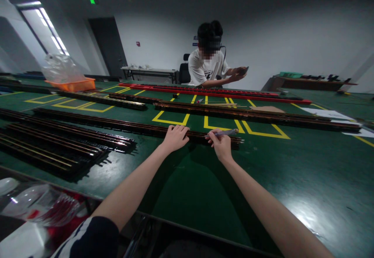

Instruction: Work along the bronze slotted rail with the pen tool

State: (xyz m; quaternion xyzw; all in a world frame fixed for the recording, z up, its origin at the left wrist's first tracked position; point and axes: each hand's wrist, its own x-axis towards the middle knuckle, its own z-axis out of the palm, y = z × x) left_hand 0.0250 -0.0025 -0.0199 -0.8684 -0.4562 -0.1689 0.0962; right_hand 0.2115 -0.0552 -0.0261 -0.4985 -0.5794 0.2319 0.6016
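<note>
A long dark rail [128,126] with copper-coloured strips lies across the green table in front of me. My left hand [175,136] rests on top of it near its right part, fingers spread over it and touching it. Closer to the rail's right end, my right hand [221,144] is closed round a slim pen-like tool [226,132] with a pale, greyish handle. The tool's tip points left, low over the rail; I cannot tell whether it touches.
More strip-bearing rails [55,141] lie at left, and another [257,114] crosses beyond my hands. A long red rail [216,91] runs near a co-worker [208,65] opposite. An orange basket [73,85] with plastic bags stands far left. A large plastic bottle [43,205] is at lower left.
</note>
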